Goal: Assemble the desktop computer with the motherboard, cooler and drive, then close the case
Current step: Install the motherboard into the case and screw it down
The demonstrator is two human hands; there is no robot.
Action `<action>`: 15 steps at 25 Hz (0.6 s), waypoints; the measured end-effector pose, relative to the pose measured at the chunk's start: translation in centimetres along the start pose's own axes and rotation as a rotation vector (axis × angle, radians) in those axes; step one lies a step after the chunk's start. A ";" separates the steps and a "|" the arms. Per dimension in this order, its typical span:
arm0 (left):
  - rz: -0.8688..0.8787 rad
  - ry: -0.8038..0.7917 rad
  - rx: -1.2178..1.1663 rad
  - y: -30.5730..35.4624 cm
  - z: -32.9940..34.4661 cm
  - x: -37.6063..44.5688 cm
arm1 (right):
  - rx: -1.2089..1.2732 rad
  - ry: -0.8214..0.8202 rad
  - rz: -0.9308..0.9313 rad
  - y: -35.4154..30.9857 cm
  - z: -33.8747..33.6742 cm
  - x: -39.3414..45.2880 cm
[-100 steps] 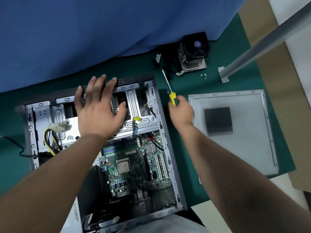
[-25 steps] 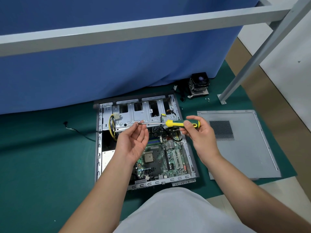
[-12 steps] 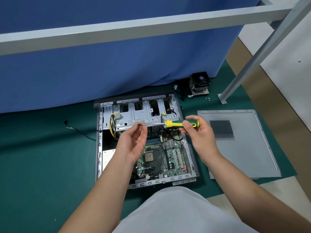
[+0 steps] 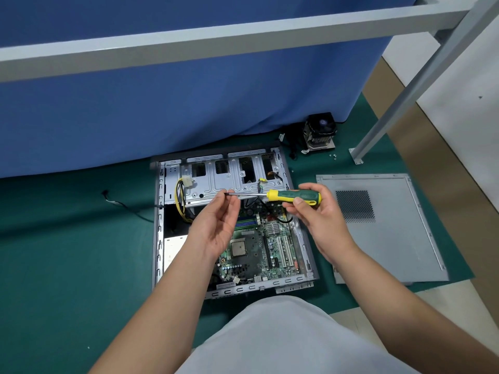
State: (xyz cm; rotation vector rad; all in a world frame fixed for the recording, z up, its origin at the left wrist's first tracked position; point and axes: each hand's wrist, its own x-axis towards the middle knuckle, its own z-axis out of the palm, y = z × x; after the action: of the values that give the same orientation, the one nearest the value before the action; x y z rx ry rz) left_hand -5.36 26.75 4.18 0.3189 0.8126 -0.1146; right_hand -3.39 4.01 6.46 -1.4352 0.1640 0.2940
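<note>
The right hand (image 4: pixel 318 214) grips the screwdriver (image 4: pixel 294 197) handle above the open case (image 4: pixel 232 225), where the motherboard (image 4: pixel 259 249) lies; the left hand (image 4: pixel 216 225) pinches its tip; the cooler (image 4: pixel 320 133) sits far right

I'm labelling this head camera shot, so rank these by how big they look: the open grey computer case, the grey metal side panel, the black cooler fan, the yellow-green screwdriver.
1. Open grey computer case and grey metal side panel: too alike to rank.
2. Yellow-green screwdriver, enlarged by nearness to the camera.
3. Black cooler fan.
</note>
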 end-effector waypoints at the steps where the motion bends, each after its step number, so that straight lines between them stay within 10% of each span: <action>1: 0.003 -0.017 0.017 -0.1 -0.2 0.1 | 0.062 0.030 0.021 0.2 0.0 0.0; 7: 0.150 -0.033 0.319 0.0 -2.0 0.6 | 0.252 0.126 0.066 0.0 -0.9 0.7; 15: 0.772 -0.037 1.658 3.2 -4.3 0.9 | -0.318 0.003 -0.058 -1.9 -3.8 1.5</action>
State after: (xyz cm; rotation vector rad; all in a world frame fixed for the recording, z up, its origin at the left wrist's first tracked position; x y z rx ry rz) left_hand -7.01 31.23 1.51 2.1471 0.3291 -0.0404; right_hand -1.12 0.24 7.36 -1.7524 0.0797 0.2784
